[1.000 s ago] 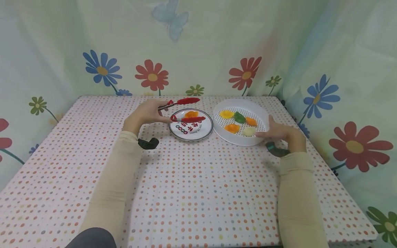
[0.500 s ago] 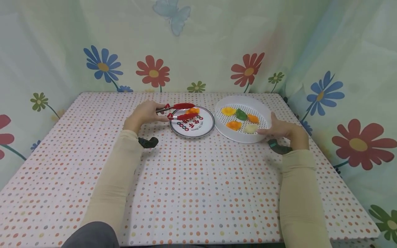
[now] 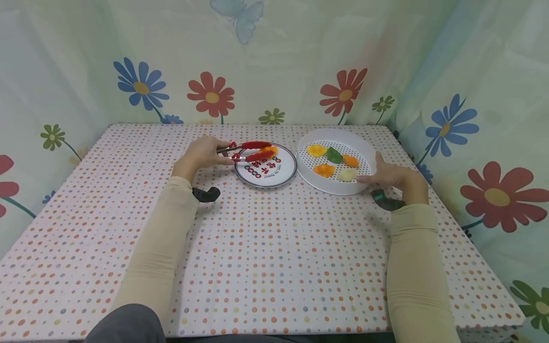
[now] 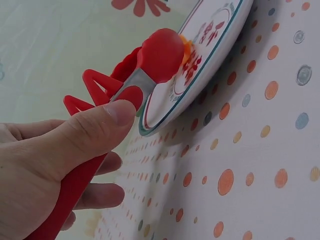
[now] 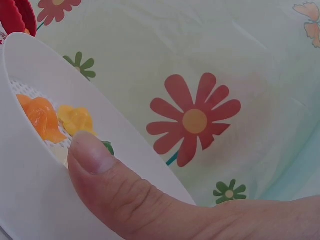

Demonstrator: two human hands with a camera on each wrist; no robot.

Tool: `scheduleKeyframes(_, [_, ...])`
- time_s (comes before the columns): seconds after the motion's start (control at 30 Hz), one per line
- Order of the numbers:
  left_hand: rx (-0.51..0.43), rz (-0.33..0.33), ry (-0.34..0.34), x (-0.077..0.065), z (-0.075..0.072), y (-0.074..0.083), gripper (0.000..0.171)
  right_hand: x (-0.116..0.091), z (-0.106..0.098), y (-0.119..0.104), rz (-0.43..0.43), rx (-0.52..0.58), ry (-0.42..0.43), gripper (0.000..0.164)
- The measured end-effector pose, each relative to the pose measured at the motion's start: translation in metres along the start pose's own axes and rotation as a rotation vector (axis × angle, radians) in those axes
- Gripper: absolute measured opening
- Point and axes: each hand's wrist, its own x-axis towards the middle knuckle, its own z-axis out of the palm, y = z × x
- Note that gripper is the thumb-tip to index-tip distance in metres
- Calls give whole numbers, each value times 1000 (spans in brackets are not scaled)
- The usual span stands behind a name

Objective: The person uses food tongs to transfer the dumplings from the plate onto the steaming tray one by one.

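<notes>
My left hand (image 3: 202, 153) holds red-tipped metal tongs (image 3: 256, 145) with the thumb along one arm, as the left wrist view shows. The tong tips lie over a white printed plate (image 3: 285, 166), on either side of an orange dumpling-shaped piece (image 3: 272, 150) and partly covering it. Beside the plate stands a round white steamer basket (image 3: 316, 183) with a perforated bottom. My right hand (image 3: 392, 175) grips its right wall, thumb over the rim in the right wrist view. Inside lie a yellow piece (image 3: 316, 150), a green piece (image 3: 334, 155), a pale piece (image 3: 347, 175) and orange ones (image 3: 323, 170).
A dotted cloth covers the table (image 3: 279, 257), with plate and basket near its far side. A flower-printed curtain (image 3: 266, 62) hangs close behind and along both sides. Both wrists carry a dark device (image 3: 206, 194) that sits just above the cloth.
The tongs have come down over the plate, and their tips have moved closer together around the orange piece. My right hand keeps its grip on the basket. The head view has tilted slightly.
</notes>
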Motion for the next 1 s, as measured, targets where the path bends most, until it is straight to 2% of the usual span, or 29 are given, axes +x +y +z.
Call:
scheduleKeyframes(0.17, [9, 35, 22, 5, -5, 12, 74, -7, -7, 7, 17, -4, 11, 133])
scheduleKeyframes(0.27, [12, 67, 60, 4, -11, 23, 74, -12, -11, 9, 27, -11, 21, 133])
scheduleKeyframes(0.37, [24, 131, 102, 4, -17, 39, 74, -17, -16, 9, 29, -20, 33, 134])
scheduleKeyframes(0.5, [39, 243, 135, 3, -19, 70, 75, -22, -20, 6, 43, -28, 34, 134])
scheduleKeyframes(0.67, [53, 339, 83, 14, -9, 110, 69, -14, -13, 1, 49, -29, 16, 131])
scheduleKeyframes(0.87, [214, 436, 5, 35, 2, 148, 63, -9, 0, 1, 49, -34, 4, 130])
scheduleKeyframes(1.0, [294, 455, -10, 42, 2, 165, 62, -13, -2, 1, 54, -47, 17, 133])
